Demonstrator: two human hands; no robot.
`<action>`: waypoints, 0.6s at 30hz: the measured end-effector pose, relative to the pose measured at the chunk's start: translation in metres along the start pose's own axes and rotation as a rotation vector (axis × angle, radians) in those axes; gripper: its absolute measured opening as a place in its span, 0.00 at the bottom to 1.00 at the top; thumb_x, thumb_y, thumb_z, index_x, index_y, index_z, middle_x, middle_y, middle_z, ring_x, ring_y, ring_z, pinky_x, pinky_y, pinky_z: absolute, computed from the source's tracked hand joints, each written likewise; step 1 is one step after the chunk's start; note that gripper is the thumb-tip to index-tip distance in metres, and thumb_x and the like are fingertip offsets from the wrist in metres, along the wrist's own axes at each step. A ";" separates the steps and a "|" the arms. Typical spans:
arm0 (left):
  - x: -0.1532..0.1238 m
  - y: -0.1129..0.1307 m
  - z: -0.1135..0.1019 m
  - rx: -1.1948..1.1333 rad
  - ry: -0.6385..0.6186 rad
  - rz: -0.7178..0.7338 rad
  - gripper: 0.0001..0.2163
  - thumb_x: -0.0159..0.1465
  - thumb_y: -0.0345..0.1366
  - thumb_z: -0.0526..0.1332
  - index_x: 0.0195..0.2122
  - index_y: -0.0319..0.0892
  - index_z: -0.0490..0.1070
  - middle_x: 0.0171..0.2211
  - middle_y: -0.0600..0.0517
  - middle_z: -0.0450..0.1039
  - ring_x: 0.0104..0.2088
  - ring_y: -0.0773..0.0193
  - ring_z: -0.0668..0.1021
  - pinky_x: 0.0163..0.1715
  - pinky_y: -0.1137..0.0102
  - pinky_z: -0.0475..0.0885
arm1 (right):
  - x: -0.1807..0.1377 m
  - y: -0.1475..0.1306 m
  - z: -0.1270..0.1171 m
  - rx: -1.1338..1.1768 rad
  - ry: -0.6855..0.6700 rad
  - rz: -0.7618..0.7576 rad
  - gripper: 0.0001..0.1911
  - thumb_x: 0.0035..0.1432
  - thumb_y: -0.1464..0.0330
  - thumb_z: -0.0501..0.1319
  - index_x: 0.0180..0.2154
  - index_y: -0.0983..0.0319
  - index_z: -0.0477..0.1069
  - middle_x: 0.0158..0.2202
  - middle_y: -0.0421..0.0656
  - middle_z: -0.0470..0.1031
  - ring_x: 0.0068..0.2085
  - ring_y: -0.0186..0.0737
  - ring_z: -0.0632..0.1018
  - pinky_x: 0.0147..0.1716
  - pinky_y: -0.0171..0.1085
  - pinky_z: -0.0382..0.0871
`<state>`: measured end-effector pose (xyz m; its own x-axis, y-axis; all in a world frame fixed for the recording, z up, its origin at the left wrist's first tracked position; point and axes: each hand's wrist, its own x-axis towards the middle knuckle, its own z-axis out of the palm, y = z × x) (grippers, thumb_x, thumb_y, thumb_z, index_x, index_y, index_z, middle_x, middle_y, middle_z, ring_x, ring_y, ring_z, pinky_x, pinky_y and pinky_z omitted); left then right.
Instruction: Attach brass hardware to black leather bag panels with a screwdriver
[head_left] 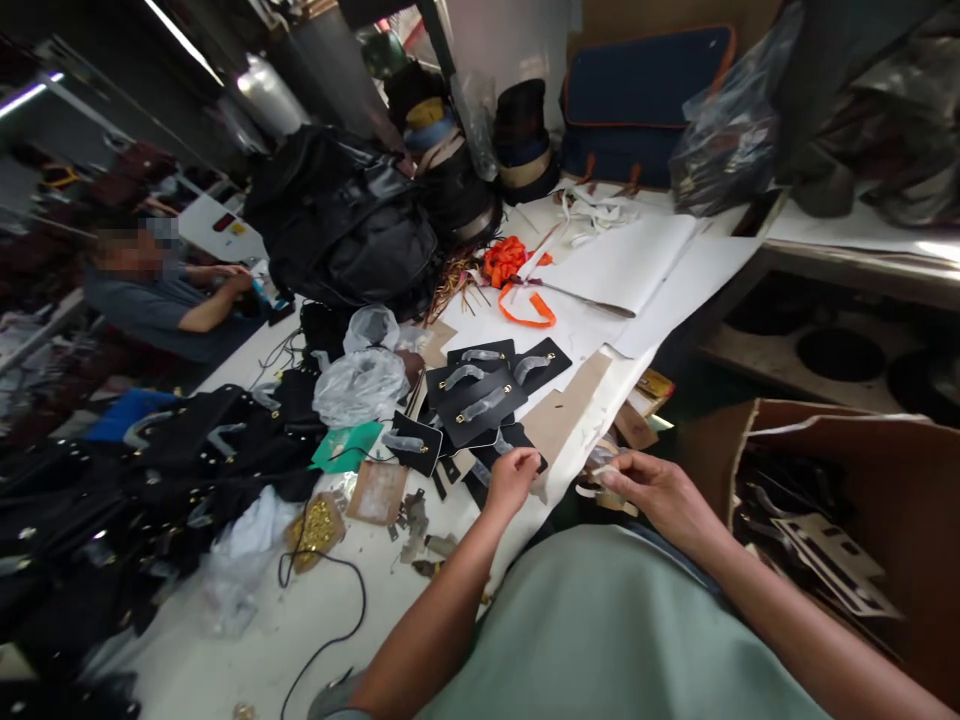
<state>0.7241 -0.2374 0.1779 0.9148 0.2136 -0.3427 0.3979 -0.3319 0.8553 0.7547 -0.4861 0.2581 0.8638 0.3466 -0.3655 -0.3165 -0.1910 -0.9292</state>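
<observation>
My left hand is curled closed at the table's near edge, beside black panels fitted with plastic-wrapped handles and gold hardware. Whatever its fingers hold, if anything, is hidden. Off the table edge, my right hand pinches thumb against fingers. Something small and pale shows at its fingertips, too blurred to name. A smaller black panel with a wrapped handle lies left of the pile. Below my right hand, partly hidden, are pale scraps.
A cardboard box holding black pieces stands at the right. Gold rivets in a bag, a green piece and a black cord lie on the left. Orange ribbon and a black backpack are farther back. Another person works at far left.
</observation>
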 end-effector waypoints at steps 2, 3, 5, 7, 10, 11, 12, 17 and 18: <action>-0.006 -0.017 -0.016 0.073 0.075 0.003 0.13 0.66 0.43 0.59 0.40 0.40 0.79 0.32 0.48 0.82 0.30 0.61 0.81 0.33 0.67 0.76 | 0.012 -0.004 0.008 0.023 -0.045 -0.029 0.22 0.55 0.48 0.69 0.28 0.60 0.75 0.37 0.46 0.80 0.38 0.44 0.77 0.38 0.39 0.69; -0.006 -0.021 -0.024 0.116 0.114 0.017 0.13 0.66 0.42 0.59 0.41 0.40 0.79 0.34 0.48 0.82 0.32 0.61 0.81 0.36 0.66 0.77 | 0.017 -0.006 0.013 0.043 -0.074 -0.019 0.22 0.55 0.48 0.69 0.29 0.60 0.75 0.37 0.46 0.81 0.37 0.44 0.78 0.38 0.40 0.70; 0.000 -0.023 -0.039 0.216 0.186 0.066 0.11 0.66 0.39 0.60 0.44 0.43 0.79 0.41 0.48 0.81 0.39 0.60 0.81 0.44 0.63 0.77 | 0.027 -0.009 0.021 0.062 -0.125 0.039 0.22 0.56 0.47 0.68 0.35 0.60 0.77 0.31 0.44 0.80 0.33 0.43 0.77 0.35 0.40 0.69; 0.014 -0.018 -0.052 0.327 0.241 0.128 0.12 0.66 0.36 0.60 0.49 0.44 0.77 0.50 0.46 0.78 0.50 0.56 0.79 0.54 0.59 0.73 | 0.035 -0.012 0.029 0.044 -0.158 0.076 0.25 0.55 0.47 0.69 0.43 0.61 0.78 0.28 0.42 0.79 0.31 0.43 0.76 0.33 0.40 0.69; 0.046 -0.010 -0.065 0.485 0.271 0.203 0.20 0.65 0.33 0.62 0.60 0.45 0.71 0.61 0.43 0.70 0.63 0.49 0.68 0.65 0.53 0.64 | 0.042 -0.014 0.037 0.025 -0.201 0.067 0.25 0.56 0.47 0.69 0.41 0.61 0.79 0.30 0.42 0.79 0.31 0.42 0.75 0.33 0.40 0.68; 0.058 -0.008 -0.068 0.529 0.268 0.218 0.23 0.65 0.33 0.62 0.62 0.44 0.69 0.63 0.43 0.67 0.65 0.47 0.65 0.66 0.50 0.61 | 0.044 -0.015 0.039 0.029 -0.210 0.063 0.24 0.57 0.47 0.68 0.37 0.62 0.79 0.30 0.43 0.79 0.30 0.41 0.75 0.33 0.39 0.68; 0.070 -0.007 -0.070 0.566 0.256 0.230 0.25 0.64 0.32 0.63 0.64 0.44 0.67 0.65 0.42 0.65 0.66 0.45 0.64 0.66 0.49 0.60 | 0.045 -0.016 0.040 0.031 -0.211 0.061 0.24 0.57 0.46 0.68 0.34 0.62 0.78 0.29 0.43 0.79 0.30 0.40 0.74 0.32 0.39 0.67; 0.117 -0.010 -0.069 0.618 0.142 0.230 0.22 0.62 0.26 0.62 0.58 0.44 0.73 0.59 0.41 0.72 0.62 0.44 0.67 0.64 0.45 0.59 | 0.045 -0.022 0.043 0.009 -0.107 0.055 0.25 0.57 0.45 0.67 0.29 0.60 0.72 0.26 0.41 0.77 0.28 0.38 0.71 0.31 0.38 0.65; 0.123 -0.010 -0.069 0.603 0.124 0.217 0.19 0.63 0.26 0.61 0.55 0.44 0.75 0.55 0.41 0.75 0.60 0.43 0.68 0.64 0.44 0.59 | 0.045 -0.024 0.044 0.020 -0.086 0.059 0.25 0.56 0.45 0.67 0.28 0.60 0.72 0.25 0.41 0.76 0.27 0.37 0.71 0.30 0.37 0.64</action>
<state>0.8278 -0.1441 0.1538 0.9784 0.1759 -0.1085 0.2067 -0.8290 0.5196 0.7842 -0.4258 0.2613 0.8069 0.4128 -0.4226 -0.3746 -0.1955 -0.9063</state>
